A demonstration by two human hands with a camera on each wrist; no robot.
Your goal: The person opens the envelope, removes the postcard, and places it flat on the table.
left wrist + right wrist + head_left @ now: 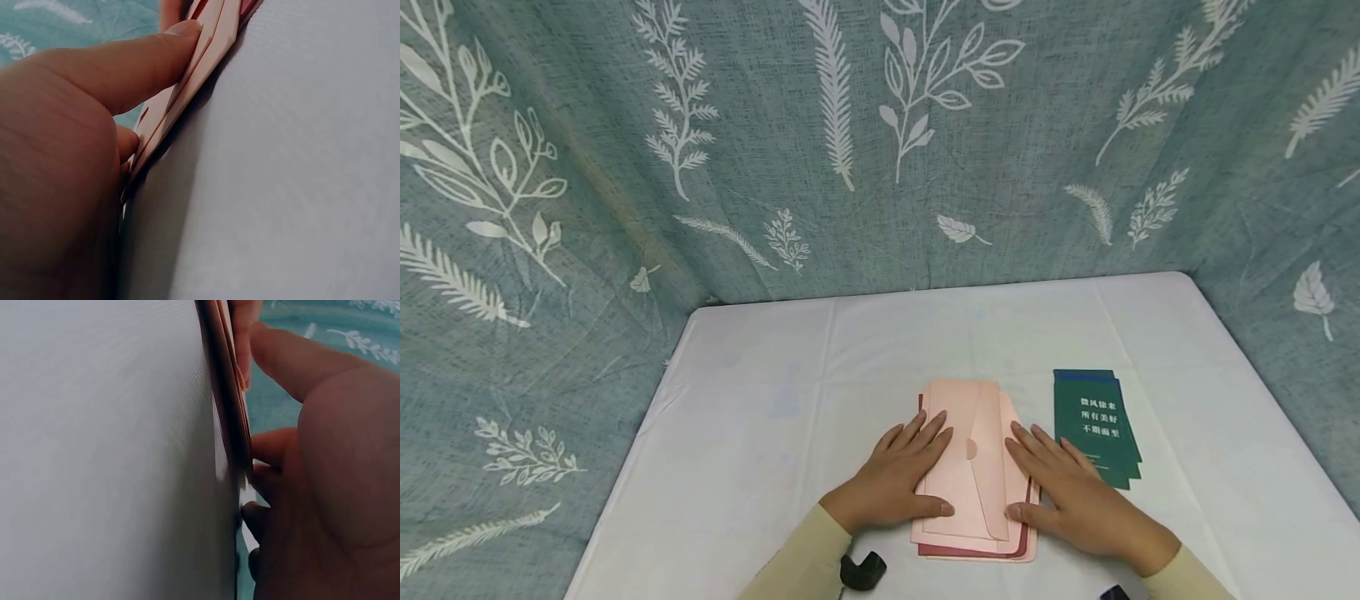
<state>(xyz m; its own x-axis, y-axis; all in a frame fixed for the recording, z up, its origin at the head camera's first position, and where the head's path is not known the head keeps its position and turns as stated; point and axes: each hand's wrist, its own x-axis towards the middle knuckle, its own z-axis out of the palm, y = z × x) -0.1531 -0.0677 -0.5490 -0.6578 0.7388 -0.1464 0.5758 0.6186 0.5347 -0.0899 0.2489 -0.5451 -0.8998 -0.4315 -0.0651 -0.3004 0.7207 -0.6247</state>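
A pile of pink and dark red envelopes (pixel 958 508) lies on the table, the sheets slightly out of line with each other. The topmost is pale pink, with its flap side up and a small round tab. My left hand (pixel 898 475) rests flat on the pile's left side, fingers extended and thumb near the lower middle. On the right side, my right hand (pixel 1067 492) lies with straight fingers over the pile's edge, its thumb touching the lower right. Both wrist views show the pile edge-on beneath the left thumb (pixel 150 65) and beside the right thumb (pixel 300 359).
Several dark green cards (pixel 1090 417) with white lettering lie in a loose fan just beyond the right hand. A white cloth covers the table (pixel 737 433). Teal leaf-patterned curtains (pixel 865 208) hang behind and beside it.
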